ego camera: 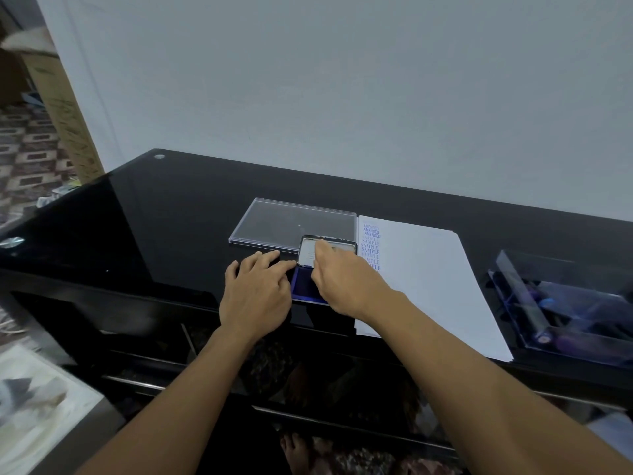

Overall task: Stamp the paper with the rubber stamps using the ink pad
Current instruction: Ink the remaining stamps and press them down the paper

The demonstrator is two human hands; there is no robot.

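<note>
I see ink pad (306, 286) at desk (171, 217) front edge, just left of paper (421, 275), lid (308, 251) raised. Left hand (257, 293) flat on desk, fingers straight, index tip touching ink pad's left side. Right hand (346, 282) fingers on lid; grip I can't tell.

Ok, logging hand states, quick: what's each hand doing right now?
Left hand: open, flat on the table beside the ink pad.
Right hand: pinching the ink pad's raised lid.
</note>
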